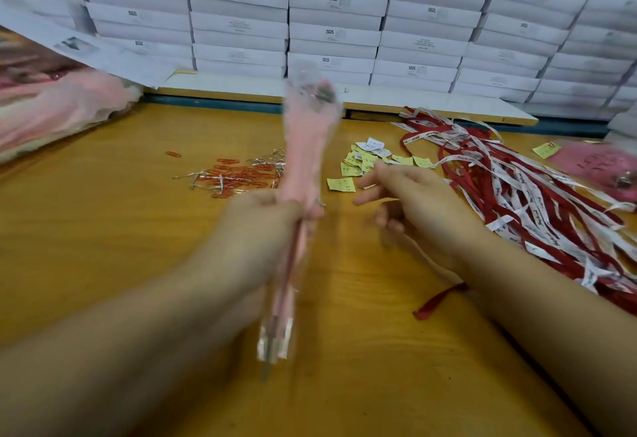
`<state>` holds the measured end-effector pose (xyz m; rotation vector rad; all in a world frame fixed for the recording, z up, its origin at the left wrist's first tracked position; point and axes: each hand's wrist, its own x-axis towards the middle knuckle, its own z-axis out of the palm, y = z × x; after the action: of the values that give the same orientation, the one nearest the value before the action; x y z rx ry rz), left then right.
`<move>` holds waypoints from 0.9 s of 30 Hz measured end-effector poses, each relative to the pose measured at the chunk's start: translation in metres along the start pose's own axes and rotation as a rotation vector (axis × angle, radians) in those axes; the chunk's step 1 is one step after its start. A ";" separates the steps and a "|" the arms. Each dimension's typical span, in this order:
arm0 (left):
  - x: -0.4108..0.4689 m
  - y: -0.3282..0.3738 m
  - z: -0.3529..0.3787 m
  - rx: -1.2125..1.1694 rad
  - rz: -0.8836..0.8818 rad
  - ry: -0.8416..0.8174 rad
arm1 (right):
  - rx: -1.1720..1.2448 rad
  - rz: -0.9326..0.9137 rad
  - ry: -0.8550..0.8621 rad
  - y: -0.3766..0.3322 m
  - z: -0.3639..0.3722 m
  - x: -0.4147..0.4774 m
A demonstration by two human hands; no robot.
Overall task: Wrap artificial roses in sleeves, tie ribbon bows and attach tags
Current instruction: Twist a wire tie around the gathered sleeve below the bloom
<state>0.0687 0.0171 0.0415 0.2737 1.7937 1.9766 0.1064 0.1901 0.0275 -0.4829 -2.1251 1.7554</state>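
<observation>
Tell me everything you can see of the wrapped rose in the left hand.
The wrapped rose is a long, narrow cone of pink and clear film, seemingly plastic, wide at the far top and narrow at the near end. A blurred pinkish flower head shows near the top, and a thin dark stem runs inside the lower part. It is lifted off the table, its top pointing away from the person. The left hand grips it about midway; the right hand is apart from it. No ribbon or tag shows.

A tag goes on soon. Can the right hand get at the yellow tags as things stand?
Probably yes: the right hand is open and holds nothing, right beside the yellow tags, with nothing between them.
</observation>
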 end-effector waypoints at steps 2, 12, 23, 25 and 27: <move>-0.003 -0.011 0.014 0.017 -0.023 -0.098 | 0.255 0.115 -0.060 -0.004 0.000 -0.001; -0.002 -0.025 0.020 0.228 -0.028 -0.345 | 0.457 0.338 -0.107 0.002 -0.002 -0.001; 0.056 -0.002 0.015 0.269 -0.047 -0.176 | 0.112 0.236 -0.267 -0.002 0.006 -0.024; 0.055 -0.009 0.009 0.232 -0.045 -0.224 | 0.032 0.204 -0.305 -0.003 0.013 -0.027; 0.057 -0.011 0.005 0.208 -0.001 -0.234 | -0.006 0.197 -0.329 -0.007 0.016 -0.027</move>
<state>0.0234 0.0481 0.0222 0.5459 1.8428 1.6790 0.1222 0.1623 0.0303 -0.4432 -2.3729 2.0600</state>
